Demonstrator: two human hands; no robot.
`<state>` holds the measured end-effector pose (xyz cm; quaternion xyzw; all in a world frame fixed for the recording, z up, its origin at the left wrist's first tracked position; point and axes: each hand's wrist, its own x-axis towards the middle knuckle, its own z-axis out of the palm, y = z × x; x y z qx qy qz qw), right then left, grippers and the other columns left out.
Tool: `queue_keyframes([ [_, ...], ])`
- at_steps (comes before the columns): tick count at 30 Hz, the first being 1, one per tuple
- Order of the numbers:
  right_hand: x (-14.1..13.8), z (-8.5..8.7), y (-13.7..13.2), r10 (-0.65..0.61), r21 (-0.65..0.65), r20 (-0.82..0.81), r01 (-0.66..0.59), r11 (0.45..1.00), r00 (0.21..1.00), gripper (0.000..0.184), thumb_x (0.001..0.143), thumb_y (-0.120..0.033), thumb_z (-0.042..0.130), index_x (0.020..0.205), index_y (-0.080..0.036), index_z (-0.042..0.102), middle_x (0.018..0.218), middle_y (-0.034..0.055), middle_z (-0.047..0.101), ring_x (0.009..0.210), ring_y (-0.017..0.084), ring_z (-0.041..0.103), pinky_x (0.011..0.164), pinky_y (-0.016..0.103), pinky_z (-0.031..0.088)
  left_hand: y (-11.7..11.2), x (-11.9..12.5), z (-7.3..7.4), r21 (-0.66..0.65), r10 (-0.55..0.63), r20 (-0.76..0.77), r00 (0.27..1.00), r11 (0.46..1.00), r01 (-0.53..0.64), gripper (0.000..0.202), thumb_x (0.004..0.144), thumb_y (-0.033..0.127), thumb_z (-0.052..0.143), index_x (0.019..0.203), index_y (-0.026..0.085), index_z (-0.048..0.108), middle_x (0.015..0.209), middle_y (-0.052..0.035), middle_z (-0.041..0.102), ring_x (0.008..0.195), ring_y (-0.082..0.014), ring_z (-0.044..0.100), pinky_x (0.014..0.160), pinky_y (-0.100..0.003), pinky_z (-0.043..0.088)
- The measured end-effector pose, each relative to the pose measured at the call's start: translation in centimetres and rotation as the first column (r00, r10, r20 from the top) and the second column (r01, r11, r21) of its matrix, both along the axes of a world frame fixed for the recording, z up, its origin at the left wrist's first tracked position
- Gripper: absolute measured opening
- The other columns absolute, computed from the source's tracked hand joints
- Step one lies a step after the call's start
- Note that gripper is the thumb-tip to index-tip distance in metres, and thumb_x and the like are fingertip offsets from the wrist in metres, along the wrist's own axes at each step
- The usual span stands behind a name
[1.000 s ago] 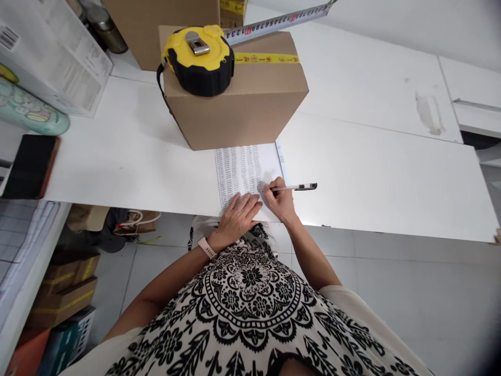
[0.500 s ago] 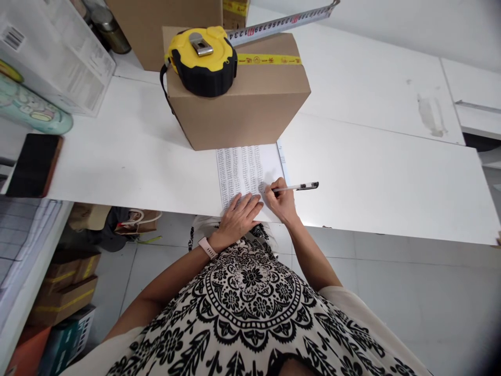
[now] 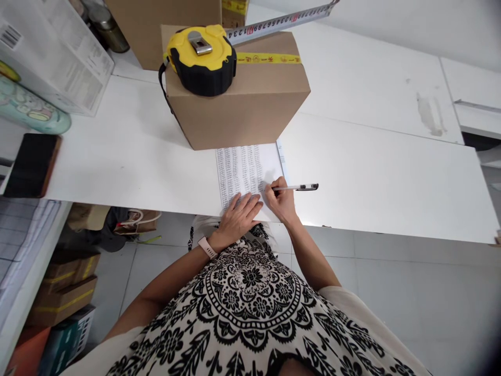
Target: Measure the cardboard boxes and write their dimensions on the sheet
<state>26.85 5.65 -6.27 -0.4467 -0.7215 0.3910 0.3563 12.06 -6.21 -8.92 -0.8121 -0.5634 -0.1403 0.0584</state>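
A sheet of paper (image 3: 270, 162) covered with columns of handwriting lies at the front edge of the white table (image 3: 371, 172). My left hand (image 3: 240, 216) rests flat on its lower part, fingers stretched out. In my right hand (image 3: 281, 201) a pen (image 3: 303, 187) is pinched, its tip hidden near the right-hand column of writing. A cardboard box (image 3: 242, 120) stands just beyond, over the paper's far end. On top of the box sits a yellow and black tape measure (image 3: 205, 60) with its blade (image 3: 282, 23) drawn out to the right.
At the left are a dark phone (image 3: 31, 164), a mint-green bottle (image 3: 35, 107) and a translucent container (image 3: 58, 57). Another cardboard box (image 3: 164, 31) stands behind. Several boxes (image 3: 64, 300) are below on the left. The table's front edge runs just before my body.
Almost nothing differs. The whole view has shifted very slightly, while both hands, the pen and the paper keep their places.
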Motion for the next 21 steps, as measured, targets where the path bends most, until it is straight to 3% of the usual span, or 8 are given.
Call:
queue_keyframes([
  [21, 0.15, -0.34, 0.05, -0.035, -0.022, -0.013, 0.035, 0.999, 0.999, 0.023, 0.087, -0.029, 0.06, 0.073, -0.025, 0.042, 0.054, -0.0089, 0.042, 0.048, 0.009, 0.039, 0.049, 0.024, 0.032, 0.04, 0.03, 0.28, 0.02, 0.002, -0.029, 1.0, 1.0, -0.001, 0.051, 0.106, 0.048, 0.041, 0.141, 0.017, 0.06, 0.153, -0.0089, 0.054, 0.142, -0.028, 0.049, 0.125, -0.048, 0.029],
])
